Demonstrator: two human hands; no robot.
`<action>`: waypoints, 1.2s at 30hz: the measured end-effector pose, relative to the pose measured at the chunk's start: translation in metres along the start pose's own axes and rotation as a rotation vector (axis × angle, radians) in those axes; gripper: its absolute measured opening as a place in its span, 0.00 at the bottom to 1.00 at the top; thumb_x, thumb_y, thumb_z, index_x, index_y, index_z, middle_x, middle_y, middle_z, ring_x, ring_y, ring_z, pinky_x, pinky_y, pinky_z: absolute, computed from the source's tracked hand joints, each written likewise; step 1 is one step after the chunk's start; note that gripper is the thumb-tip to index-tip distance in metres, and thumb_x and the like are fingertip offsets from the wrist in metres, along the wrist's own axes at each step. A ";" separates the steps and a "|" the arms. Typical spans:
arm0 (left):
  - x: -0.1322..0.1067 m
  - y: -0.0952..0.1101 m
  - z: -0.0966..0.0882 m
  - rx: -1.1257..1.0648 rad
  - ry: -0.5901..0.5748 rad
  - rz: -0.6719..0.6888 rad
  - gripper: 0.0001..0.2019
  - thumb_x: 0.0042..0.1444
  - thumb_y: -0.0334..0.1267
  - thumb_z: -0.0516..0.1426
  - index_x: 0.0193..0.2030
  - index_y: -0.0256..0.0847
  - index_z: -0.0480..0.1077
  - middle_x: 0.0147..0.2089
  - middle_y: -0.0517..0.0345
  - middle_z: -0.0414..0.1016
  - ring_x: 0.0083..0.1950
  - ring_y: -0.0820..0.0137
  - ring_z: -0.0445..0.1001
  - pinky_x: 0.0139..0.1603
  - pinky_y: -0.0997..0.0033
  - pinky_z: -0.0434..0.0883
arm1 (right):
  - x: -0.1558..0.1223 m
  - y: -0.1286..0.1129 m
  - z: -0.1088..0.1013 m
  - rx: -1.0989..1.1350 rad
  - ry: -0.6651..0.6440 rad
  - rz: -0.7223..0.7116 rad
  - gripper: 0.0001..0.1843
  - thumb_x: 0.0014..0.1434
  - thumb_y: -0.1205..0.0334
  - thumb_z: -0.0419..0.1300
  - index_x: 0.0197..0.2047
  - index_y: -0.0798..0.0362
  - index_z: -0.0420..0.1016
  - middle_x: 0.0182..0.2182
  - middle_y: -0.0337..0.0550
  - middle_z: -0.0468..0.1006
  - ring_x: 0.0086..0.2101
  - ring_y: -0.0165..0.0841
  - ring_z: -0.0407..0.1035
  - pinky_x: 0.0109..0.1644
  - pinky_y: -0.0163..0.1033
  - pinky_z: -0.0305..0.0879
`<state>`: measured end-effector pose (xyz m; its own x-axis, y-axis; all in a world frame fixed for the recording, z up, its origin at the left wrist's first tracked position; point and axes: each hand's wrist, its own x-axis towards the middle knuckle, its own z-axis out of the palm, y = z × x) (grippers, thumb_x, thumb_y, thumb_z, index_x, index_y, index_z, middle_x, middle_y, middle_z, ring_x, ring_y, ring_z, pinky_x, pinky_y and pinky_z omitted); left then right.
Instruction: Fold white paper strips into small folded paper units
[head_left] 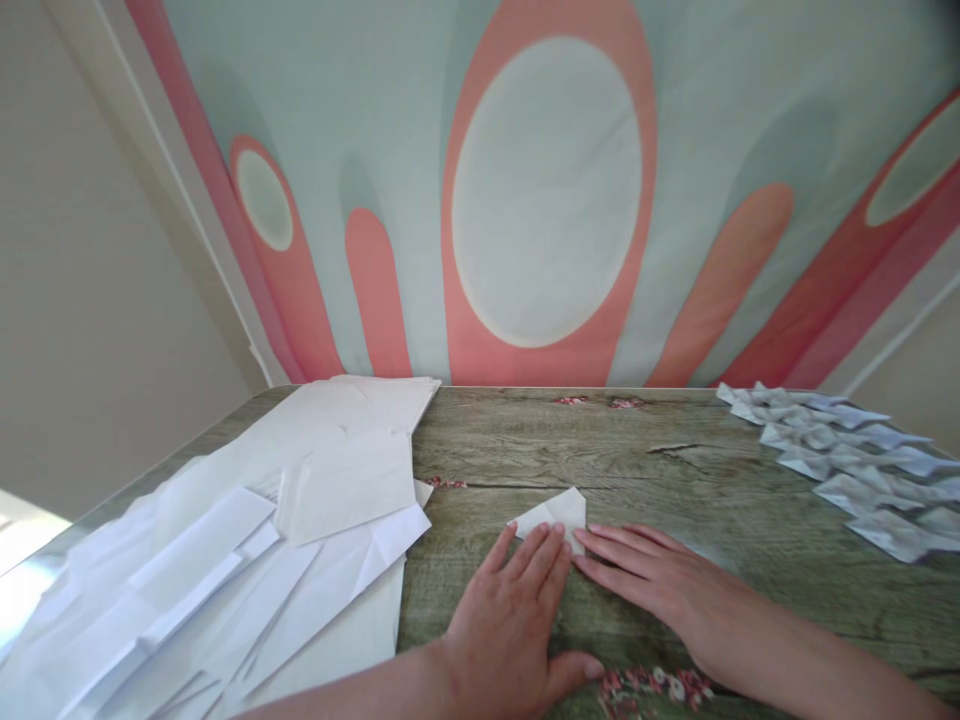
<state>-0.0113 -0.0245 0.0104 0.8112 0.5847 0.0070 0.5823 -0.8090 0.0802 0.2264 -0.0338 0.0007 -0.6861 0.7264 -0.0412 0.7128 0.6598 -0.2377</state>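
Observation:
A small piece of folded white paper (564, 508) lies flat on the wood-patterned table, its far edge coming to a blunt corner. My left hand (514, 610) presses on its near part with the fingers spread and the thumb out to the right. From the right side, my right hand (652, 580) reaches in with straight fingers, their tips touching the paper's right edge. Both palms face down, and the fingers cover the near part of the paper.
Loose white sheets and folded strips (330, 490) are heaped on the left of the table (525, 440). Along the right edge stand rows of small folded paper pieces (847, 450). Behind the table hangs a pink and grey-green backdrop (547, 200).

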 end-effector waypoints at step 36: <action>0.001 0.001 -0.003 -0.082 -0.024 0.005 0.37 0.59 0.60 0.40 0.66 0.34 0.44 0.68 0.46 0.44 0.68 0.59 0.41 0.65 0.56 0.40 | 0.001 -0.002 -0.004 0.000 0.007 0.001 0.47 0.39 0.77 0.49 0.64 0.45 0.51 0.62 0.41 0.53 0.60 0.38 0.52 0.60 0.51 0.51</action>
<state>-0.0099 -0.0245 0.0136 0.8155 0.5786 -0.0160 0.5732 -0.8034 0.1612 0.2248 -0.0334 0.0045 -0.6845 0.7282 -0.0347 0.7133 0.6593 -0.2378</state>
